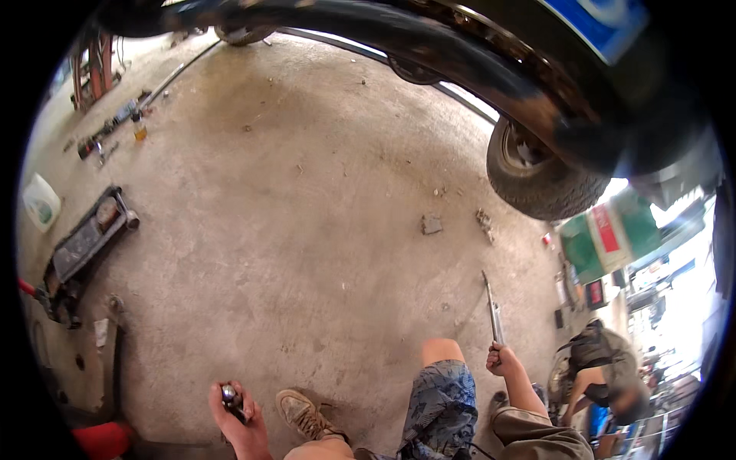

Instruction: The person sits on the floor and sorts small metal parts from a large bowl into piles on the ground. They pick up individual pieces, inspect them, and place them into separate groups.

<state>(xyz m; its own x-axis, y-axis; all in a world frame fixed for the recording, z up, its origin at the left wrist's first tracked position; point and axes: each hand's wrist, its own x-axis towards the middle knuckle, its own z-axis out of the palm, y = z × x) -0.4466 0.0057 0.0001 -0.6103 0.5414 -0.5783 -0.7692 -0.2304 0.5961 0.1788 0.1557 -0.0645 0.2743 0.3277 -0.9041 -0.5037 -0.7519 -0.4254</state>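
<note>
At the lower left, my left hand [236,422] has its fingers curled round a dark metal tool with a shiny round end [228,392]; the palm hides the rest. Right of centre, my right hand [500,358] makes a fist round a slim metal bar [491,299]. The bar points away from me and narrows to a tip just above the floor. A shorter bright metal piece lies along it near the fist. Between the hands are a bare knee in blue patterned shorts [438,406] and a beige shoe [303,412].
Overhead at the right hangs a vehicle's underside with a wheel [537,169]. A floor jack [84,241] and white jug [41,202] stand left. Small debris [432,223] dots the concrete. A person [602,364] bends over at the right, near a green box [613,234].
</note>
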